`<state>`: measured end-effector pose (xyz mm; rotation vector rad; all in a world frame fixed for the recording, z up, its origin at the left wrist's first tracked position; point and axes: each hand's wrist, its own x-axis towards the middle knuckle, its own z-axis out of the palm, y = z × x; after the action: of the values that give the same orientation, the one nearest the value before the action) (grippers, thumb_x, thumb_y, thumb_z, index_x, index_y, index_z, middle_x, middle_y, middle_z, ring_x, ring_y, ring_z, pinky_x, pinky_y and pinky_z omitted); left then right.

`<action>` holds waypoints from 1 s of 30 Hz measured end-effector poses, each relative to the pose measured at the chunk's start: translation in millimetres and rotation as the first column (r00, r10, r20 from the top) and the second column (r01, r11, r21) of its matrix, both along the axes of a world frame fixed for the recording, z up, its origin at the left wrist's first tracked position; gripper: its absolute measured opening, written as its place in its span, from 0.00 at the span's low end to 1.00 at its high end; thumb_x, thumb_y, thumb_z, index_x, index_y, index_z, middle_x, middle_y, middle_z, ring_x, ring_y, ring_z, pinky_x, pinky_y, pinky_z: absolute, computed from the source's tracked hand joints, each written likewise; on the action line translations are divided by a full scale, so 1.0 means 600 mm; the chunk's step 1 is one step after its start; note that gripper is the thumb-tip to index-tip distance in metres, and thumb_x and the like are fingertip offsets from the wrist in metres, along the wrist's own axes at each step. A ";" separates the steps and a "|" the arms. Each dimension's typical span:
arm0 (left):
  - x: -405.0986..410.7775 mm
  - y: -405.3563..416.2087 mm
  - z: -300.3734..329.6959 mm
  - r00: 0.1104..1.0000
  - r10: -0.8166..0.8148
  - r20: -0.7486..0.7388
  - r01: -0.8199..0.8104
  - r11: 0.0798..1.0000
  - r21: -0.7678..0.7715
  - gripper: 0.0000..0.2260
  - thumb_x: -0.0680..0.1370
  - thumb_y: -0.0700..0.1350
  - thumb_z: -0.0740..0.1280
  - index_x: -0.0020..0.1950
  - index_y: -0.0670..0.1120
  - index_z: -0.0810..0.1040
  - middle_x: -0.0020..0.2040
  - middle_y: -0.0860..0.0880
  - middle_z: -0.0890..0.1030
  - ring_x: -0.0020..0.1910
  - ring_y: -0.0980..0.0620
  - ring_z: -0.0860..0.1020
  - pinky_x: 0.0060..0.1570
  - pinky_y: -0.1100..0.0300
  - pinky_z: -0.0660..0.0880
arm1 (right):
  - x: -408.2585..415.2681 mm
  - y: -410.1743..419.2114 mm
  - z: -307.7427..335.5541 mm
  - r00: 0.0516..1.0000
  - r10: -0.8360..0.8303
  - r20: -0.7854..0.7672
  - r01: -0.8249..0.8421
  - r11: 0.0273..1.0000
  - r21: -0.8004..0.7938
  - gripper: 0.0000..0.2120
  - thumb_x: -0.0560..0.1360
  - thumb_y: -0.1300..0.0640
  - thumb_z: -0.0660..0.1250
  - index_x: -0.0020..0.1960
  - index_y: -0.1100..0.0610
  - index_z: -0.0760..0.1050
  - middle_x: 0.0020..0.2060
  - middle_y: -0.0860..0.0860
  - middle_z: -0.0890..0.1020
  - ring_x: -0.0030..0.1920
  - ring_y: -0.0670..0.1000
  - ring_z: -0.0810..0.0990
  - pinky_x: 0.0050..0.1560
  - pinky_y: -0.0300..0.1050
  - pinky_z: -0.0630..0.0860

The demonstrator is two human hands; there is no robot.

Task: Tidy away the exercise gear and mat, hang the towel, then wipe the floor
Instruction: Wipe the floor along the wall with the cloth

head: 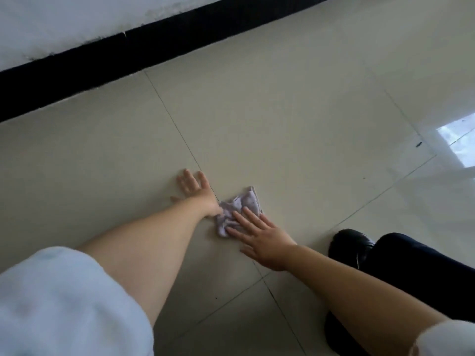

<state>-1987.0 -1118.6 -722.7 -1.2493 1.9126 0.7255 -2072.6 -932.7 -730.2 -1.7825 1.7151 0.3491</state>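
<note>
A small crumpled pale-purple cloth (pixel 241 206) lies on the beige tiled floor (pixel 295 129) in the middle of the view. My right hand (pixel 262 235) rests flat on the cloth's near edge, fingers spread and pressing it to the tile. My left hand (pixel 195 191) lies flat on the bare floor just left of the cloth, fingers apart, its wrist touching the cloth's left corner. No mat, exercise gear or towel is in sight.
A black skirting band (pixel 154 47) runs along the white wall (pixel 64 21) at the top left. My black shoe (pixel 352 245) and dark trouser leg (pixel 424 273) are at the right. A bright window reflection (pixel 460 140) shines on the floor at the far right.
</note>
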 end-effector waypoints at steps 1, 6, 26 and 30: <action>0.002 0.001 -0.002 1.000 0.014 -0.004 -0.014 1.000 0.004 0.53 0.72 0.57 0.71 0.75 0.46 0.31 0.72 0.39 0.25 0.72 0.38 0.29 0.68 0.31 0.46 | -0.042 0.005 0.001 1.000 0.013 -0.016 -0.013 1.000 0.016 0.31 0.74 0.36 0.32 0.75 0.43 0.34 0.73 0.50 0.32 0.73 0.56 0.29 0.73 0.53 0.35; 0.014 0.008 -0.008 0.997 0.052 -0.049 -0.053 0.998 -0.023 0.50 0.73 0.57 0.70 0.76 0.49 0.33 0.73 0.42 0.25 0.73 0.41 0.29 0.69 0.33 0.47 | -0.264 0.042 -0.005 0.679 -0.714 -0.168 0.731 0.679 0.069 0.31 0.79 0.39 0.41 0.78 0.49 0.39 0.77 0.56 0.37 0.75 0.61 0.35 0.75 0.60 0.42; 0.016 -0.008 0.031 0.969 0.207 -0.135 -0.209 0.978 0.001 0.46 0.73 0.63 0.67 0.78 0.52 0.39 0.78 0.48 0.36 0.77 0.50 0.40 0.74 0.41 0.47 | -0.513 -0.344 0.003 0.997 0.016 -0.070 -0.019 0.999 -0.034 0.32 0.80 0.43 0.50 0.76 0.62 0.54 0.77 0.61 0.50 0.76 0.64 0.49 0.73 0.65 0.53; -0.011 0.008 0.010 0.949 0.303 -0.091 -0.304 0.953 0.002 0.51 0.70 0.67 0.66 0.76 0.51 0.34 0.75 0.47 0.29 0.75 0.47 0.33 0.72 0.38 0.45 | -0.423 -0.339 -0.028 0.850 -0.527 -0.013 0.495 0.806 -0.325 0.28 0.80 0.50 0.55 0.74 0.65 0.57 0.75 0.60 0.60 0.76 0.58 0.54 0.73 0.62 0.46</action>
<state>-1993.6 -1113.9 -716.8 -1.5637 1.8164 0.9426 -2326.4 -1136.3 -747.3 -1.4280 2.3447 -0.0749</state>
